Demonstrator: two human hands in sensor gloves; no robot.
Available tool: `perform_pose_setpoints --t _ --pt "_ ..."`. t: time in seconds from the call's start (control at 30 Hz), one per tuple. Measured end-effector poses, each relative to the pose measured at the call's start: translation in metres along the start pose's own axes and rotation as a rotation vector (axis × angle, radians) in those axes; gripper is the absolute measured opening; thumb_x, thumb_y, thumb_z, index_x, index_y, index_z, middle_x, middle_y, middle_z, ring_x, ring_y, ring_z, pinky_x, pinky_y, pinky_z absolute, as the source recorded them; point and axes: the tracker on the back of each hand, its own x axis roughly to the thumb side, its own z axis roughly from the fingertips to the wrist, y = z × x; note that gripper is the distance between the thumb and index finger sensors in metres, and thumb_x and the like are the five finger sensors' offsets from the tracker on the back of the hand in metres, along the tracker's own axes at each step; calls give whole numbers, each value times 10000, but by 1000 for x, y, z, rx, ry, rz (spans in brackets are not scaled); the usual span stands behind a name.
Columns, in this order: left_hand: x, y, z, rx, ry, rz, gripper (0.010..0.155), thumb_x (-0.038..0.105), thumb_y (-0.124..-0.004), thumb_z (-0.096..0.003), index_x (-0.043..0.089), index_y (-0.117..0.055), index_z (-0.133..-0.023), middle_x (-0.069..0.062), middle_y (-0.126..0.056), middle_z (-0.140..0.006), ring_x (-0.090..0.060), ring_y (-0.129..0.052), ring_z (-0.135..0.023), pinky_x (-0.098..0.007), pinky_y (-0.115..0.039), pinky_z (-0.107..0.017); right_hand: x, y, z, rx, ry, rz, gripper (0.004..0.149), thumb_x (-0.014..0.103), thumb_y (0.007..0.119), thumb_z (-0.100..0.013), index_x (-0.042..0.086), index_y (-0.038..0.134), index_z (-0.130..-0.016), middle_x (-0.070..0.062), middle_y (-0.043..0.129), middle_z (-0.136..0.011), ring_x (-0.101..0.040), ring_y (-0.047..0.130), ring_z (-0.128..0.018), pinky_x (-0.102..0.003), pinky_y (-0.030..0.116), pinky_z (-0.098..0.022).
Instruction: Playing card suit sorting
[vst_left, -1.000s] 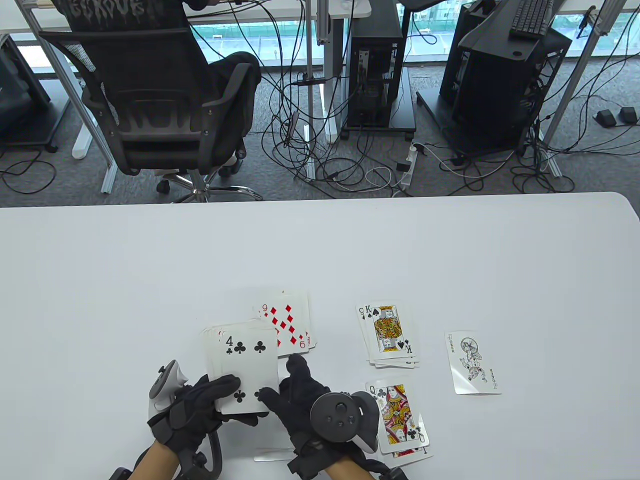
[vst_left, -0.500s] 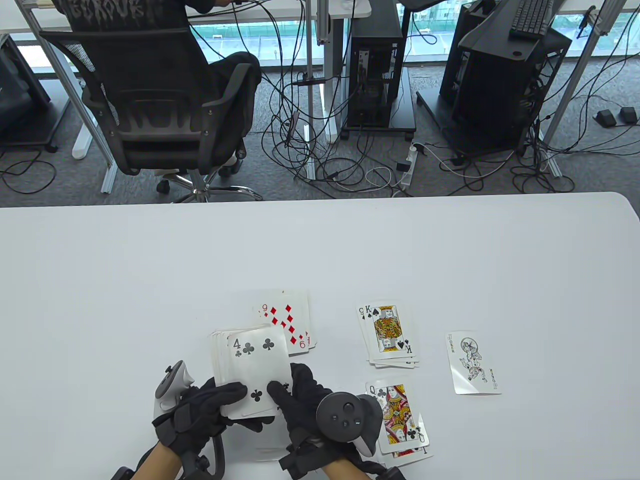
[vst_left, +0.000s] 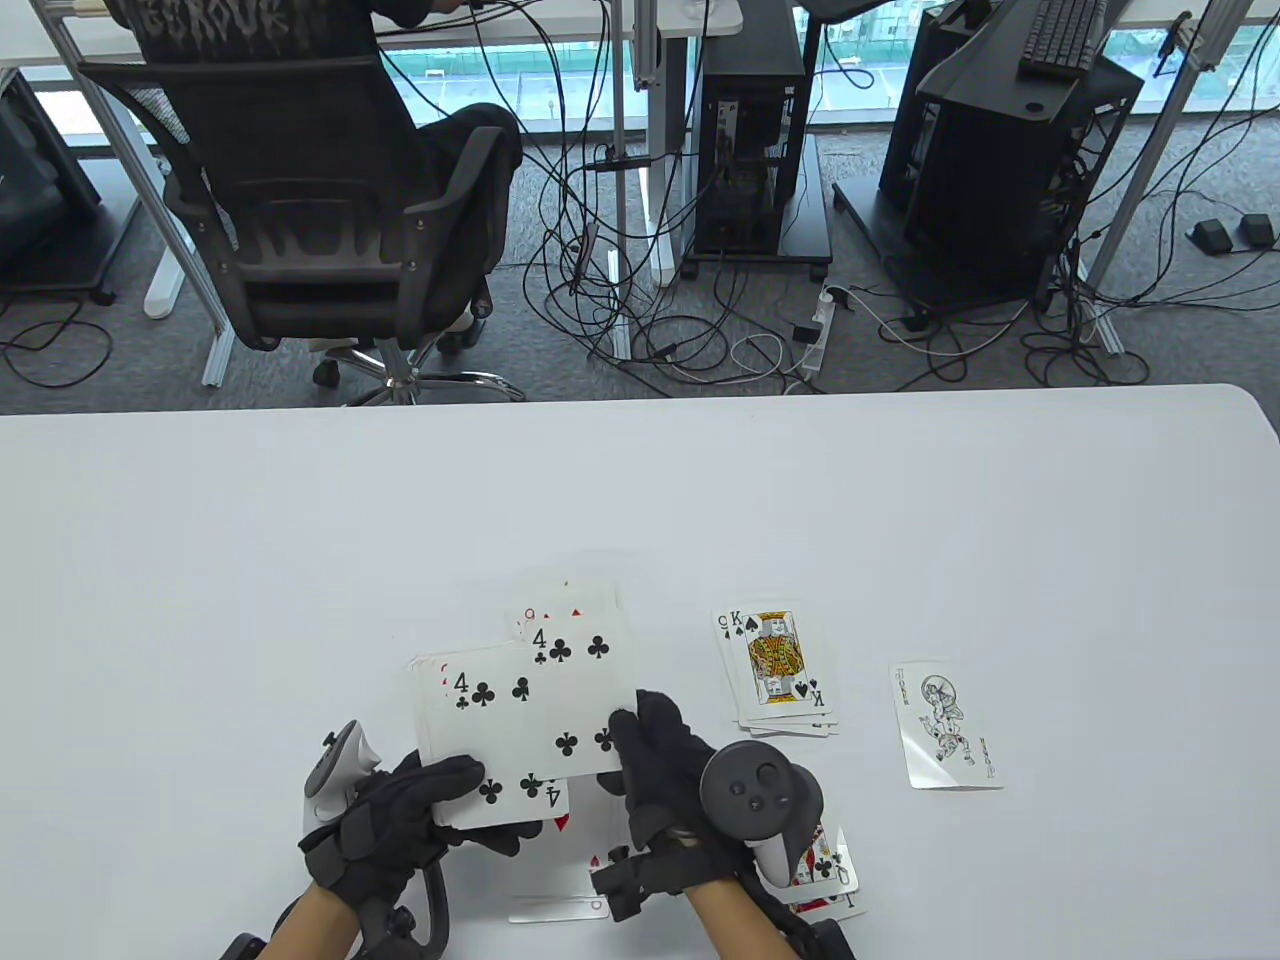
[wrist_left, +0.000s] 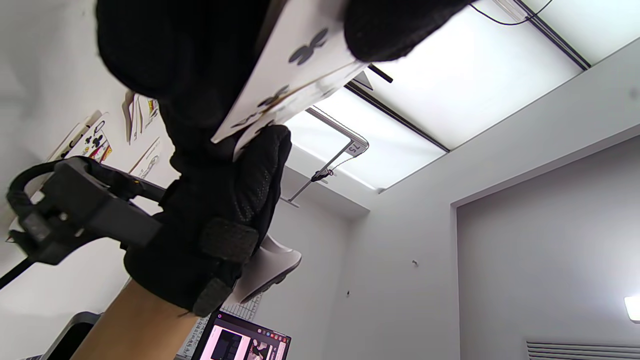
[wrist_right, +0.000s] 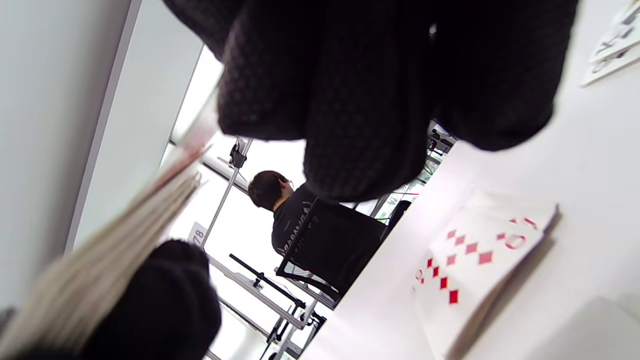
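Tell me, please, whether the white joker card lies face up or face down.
Face up: the white joker card shows its printed jester figure, flat on the white table.

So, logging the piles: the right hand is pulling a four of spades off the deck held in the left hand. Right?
Not quite: the table view shows the card is a four of clubs. The right hand does pinch it, and the left hand holds the deck.

Joker (vst_left: 945, 725) right of king pile (vst_left: 775, 672)

Your left hand (vst_left: 400, 825) and right hand (vst_left: 670, 775) wore black textured gloves, each strapped with a grey-and-white button-topped tracker (vst_left: 760, 800).
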Motion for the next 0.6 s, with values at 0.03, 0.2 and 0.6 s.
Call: perform_pose_setpoints --t 0.03,0.2,0.6 --pt "1 0 0 0 -3 0 535 260 -705 -662 144 -408 -1092 -212 -618 -1012 -414 -896 -759 -472 -805 -530 0 -4 -2 2 6 -16 459 223 638 -560 -146 645 -832 -34 925 -406 -238 990 -292 -452 871 -303" --pt "3 1 1 6 -16 -1 533 264 -702 -666 146 -407 -1093 -211 -616 -1014 -409 -897 -760 -468 -806 -530 -2 -42 -16 103 111 102 488 197 655 -550 -189 626 -846 -53 933 -369 -256 989 -245 -467 868 -269" --pt "5 -1 2 12 -10 -2 532 267 -701 -667 145 -407 -1093 -210 -615 -1014 -409 -896 -761 -467 -806 -531 -31 -101 23 493 463 631 530 173 674 -540 -233 584 -867 -82 941 -343 -287 989 -213 -492 861 -243"
